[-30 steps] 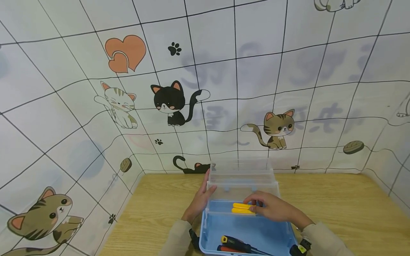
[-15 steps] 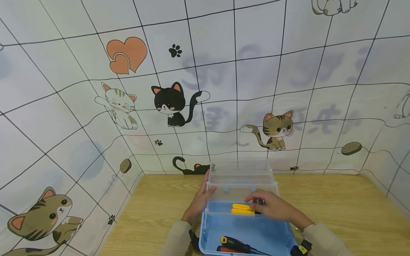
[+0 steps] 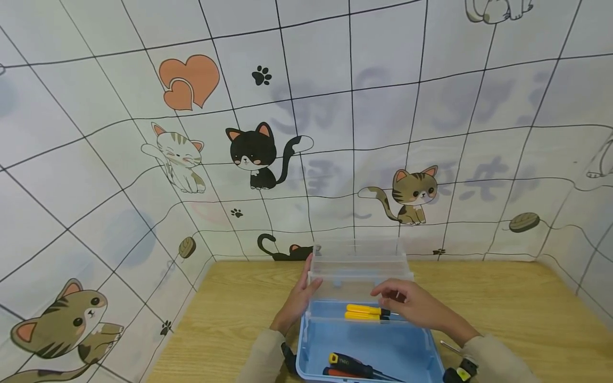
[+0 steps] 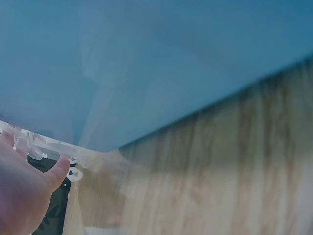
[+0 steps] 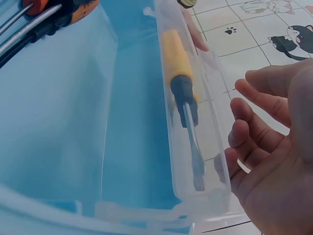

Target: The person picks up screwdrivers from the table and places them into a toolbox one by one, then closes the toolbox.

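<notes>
A blue toolbox (image 3: 303, 346) stands with its clear lid (image 3: 359, 264) raised. My left hand (image 3: 296, 302) grips the lid's left edge, thumb in front and fingers behind; in the left wrist view, part of the left hand (image 4: 29, 183) shows by the clear plastic. Two yellow-handled screwdrivers (image 3: 362, 312) lie side by side in the clear tray (image 5: 221, 147) at the back of the box. Just right of them my right hand (image 3: 415, 304) hovers with loosely bent fingers and nothing in them; the right wrist view shows this hand (image 5: 269, 142) beside the tray wall.
A black-and-yellow screwdriver (image 3: 351, 364) lies at the front of the box, overlapping a red-handled tool (image 3: 335, 372). A thin metal piece (image 3: 450, 347) shows right of the box. The wooden table (image 3: 503, 308) meets a wall covering (image 3: 325, 133) printed with cats.
My right hand has let go of the yellow screwdrivers and drawn up and to the right, uncovering their black collars. The left hand keeps its hold on the lid.
</notes>
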`<state>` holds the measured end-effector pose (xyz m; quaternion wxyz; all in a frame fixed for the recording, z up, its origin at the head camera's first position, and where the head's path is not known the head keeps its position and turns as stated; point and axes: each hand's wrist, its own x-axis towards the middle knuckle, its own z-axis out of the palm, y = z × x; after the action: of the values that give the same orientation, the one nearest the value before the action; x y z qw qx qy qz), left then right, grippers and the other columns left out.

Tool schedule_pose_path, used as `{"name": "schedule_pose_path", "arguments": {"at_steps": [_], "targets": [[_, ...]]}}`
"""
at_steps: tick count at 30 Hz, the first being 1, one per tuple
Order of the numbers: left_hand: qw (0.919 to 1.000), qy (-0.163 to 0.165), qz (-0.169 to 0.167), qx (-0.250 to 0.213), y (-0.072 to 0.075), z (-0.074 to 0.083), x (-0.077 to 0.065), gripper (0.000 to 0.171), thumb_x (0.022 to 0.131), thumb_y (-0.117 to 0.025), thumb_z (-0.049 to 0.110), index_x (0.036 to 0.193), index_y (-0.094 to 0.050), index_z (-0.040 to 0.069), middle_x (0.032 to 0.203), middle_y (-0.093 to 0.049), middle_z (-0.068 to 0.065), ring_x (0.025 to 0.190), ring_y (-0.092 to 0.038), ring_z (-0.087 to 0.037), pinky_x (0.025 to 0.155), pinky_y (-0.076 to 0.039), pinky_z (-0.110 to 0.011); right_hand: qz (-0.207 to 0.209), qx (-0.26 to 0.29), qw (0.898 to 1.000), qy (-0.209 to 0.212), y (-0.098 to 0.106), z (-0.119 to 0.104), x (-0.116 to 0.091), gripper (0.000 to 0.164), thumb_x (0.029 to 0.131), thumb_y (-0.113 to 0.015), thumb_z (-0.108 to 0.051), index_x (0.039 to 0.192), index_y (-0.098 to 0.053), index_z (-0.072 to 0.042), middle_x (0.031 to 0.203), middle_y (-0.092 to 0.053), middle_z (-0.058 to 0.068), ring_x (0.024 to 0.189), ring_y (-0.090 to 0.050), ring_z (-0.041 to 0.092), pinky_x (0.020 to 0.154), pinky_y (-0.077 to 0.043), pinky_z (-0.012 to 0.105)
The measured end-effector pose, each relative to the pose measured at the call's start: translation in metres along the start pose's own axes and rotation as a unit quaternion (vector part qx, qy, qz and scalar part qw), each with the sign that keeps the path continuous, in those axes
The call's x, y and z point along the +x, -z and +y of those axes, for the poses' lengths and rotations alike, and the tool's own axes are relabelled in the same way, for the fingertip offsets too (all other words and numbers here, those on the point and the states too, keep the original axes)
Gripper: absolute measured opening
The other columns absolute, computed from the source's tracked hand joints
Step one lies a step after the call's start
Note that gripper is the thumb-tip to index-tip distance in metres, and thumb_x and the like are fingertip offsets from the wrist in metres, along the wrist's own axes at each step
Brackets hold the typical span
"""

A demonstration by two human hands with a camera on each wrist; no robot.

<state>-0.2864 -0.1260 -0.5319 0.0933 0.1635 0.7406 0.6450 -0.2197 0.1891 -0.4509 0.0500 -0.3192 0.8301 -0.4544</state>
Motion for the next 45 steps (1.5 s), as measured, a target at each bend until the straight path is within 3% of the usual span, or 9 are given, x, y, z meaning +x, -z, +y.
{"name": "schedule_pose_path", "arguments": {"at_steps": [14,22,28,34,38,45], "targets": [[0.9999,-0.008,0.0,0.006,0.001,0.0,0.001,0.066,0.103,-0.047,0.045,0.151,-0.005,0.059,0.167,-0.005,0.005,0.15,-0.017,-0.039,0.107,-0.03,-0.07,0.017,-0.01,0.999,0.029,0.013,-0.009,-0.01,0.023,0.101,-0.058,-0.017,0.121,-0.066,-0.008,0.098,-0.062,-0.001,0.08,-0.054,0.009,0.066,-0.049,0.023],[0.9999,-0.011,-0.004,0.008,0.001,0.001,0.002,0.066,0.103,-0.047,0.045,0.152,-0.005,0.058,0.167,-0.006,0.003,0.149,-0.019,-0.04,0.105,-0.033,-0.069,0.037,-0.009,0.999,-0.001,0.031,-0.009,-0.026,0.024,0.102,-0.057,-0.017,0.121,-0.065,-0.006,0.098,-0.065,0.008,0.079,-0.058,0.013,0.065,-0.051,0.023],[0.9999,-0.011,-0.003,0.01,0.0,-0.001,0.001,0.067,0.104,-0.047,0.044,0.153,-0.004,0.056,0.167,-0.005,0.006,0.15,-0.015,-0.038,0.107,-0.03,-0.07,0.044,-0.004,0.999,-0.022,0.041,-0.006,-0.038,0.026,0.102,-0.055,-0.017,0.123,-0.063,-0.004,0.112,-0.065,0.015,0.084,-0.061,0.019,0.067,-0.052,0.024],[0.9998,-0.008,-0.002,0.016,0.0,0.002,0.0,0.068,0.104,-0.046,0.043,0.156,-0.002,0.05,0.167,-0.002,0.005,0.151,-0.012,-0.039,0.107,-0.028,-0.071,0.053,-0.004,0.999,-0.011,0.047,0.002,-0.047,0.024,0.102,-0.054,-0.013,0.123,-0.063,-0.002,0.116,-0.065,0.019,0.09,-0.063,0.011,0.072,-0.054,0.024],[0.9998,-0.005,-0.002,0.019,-0.001,0.004,-0.001,0.067,0.105,-0.045,0.042,0.155,-0.002,0.051,0.167,-0.001,0.005,0.151,-0.011,-0.039,0.108,-0.027,-0.071,0.056,-0.015,0.998,-0.021,0.05,0.008,-0.053,0.023,0.102,-0.054,-0.012,0.122,-0.063,-0.003,0.115,-0.065,0.017,0.092,-0.062,0.007,0.075,-0.055,0.023],[0.9998,-0.007,0.002,0.019,-0.001,0.003,-0.001,0.066,0.104,-0.046,0.043,0.153,-0.004,0.056,0.167,-0.003,0.004,0.151,-0.013,-0.039,0.107,-0.028,-0.071,0.039,0.009,0.999,-0.032,0.055,0.022,-0.065,0.025,0.103,-0.053,-0.009,0.124,-0.061,0.0,0.113,-0.066,-0.006,0.091,-0.063,0.006,0.075,-0.056,0.024]]}}
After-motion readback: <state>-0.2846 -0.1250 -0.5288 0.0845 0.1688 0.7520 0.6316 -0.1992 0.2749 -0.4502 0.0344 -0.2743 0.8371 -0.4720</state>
